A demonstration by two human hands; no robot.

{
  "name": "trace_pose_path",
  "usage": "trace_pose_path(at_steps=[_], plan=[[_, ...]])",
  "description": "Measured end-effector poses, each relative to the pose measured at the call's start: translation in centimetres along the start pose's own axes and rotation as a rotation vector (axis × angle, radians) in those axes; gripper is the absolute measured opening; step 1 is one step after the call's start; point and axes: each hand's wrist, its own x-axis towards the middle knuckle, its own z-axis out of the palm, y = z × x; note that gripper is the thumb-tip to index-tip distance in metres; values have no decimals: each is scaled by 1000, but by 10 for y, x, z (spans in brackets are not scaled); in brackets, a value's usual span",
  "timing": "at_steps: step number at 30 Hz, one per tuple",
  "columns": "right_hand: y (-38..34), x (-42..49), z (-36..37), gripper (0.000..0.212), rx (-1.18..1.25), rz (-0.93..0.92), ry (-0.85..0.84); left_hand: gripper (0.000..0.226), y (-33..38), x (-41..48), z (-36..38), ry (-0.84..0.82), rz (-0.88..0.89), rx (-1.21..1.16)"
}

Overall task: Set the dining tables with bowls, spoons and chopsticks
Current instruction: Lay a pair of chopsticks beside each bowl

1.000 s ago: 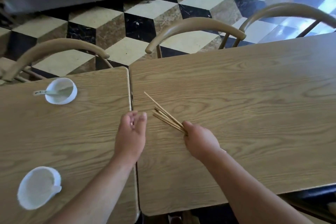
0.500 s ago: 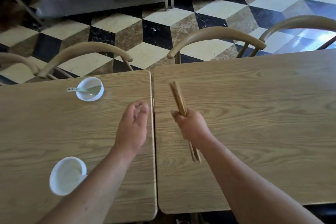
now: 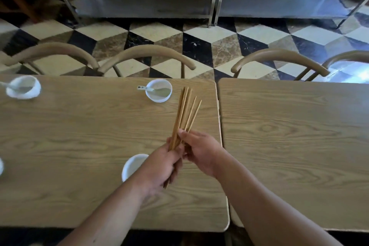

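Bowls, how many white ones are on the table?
4: one far left bowl, one far middle bowl by the chopsticks, one near bowl partly behind the left hand, and an edge sliver.

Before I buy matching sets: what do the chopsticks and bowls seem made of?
Chopsticks: likely bamboo or wood, since they are tan, matte and slender. Far bowl: glossy plain white, so ceramic or melamine; the look cannot settle which. Its spoon looks white too.
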Motion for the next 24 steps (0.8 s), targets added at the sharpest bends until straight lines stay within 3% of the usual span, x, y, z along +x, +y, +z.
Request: trace_pose_path(at_steps=[3, 11, 14, 20, 24], plan=[[35, -15, 67, 21, 0, -17, 65, 39, -20, -33, -59, -56, -14, -89], [87, -43, 169, 24, -21, -49, 148, 41, -57, -91, -149, -107, -37, -149], [97, -49, 166, 37, -85, -15, 211, 46, -62, -99, -147, -143, -54, -102], [108, -36, 125, 23, 92, -14, 429, 31, -76, -83, -139, 61, -100, -9], [139, 2, 72, 27, -241, 128, 564, 26, -83, -77, -142, 36, -124, -32]])
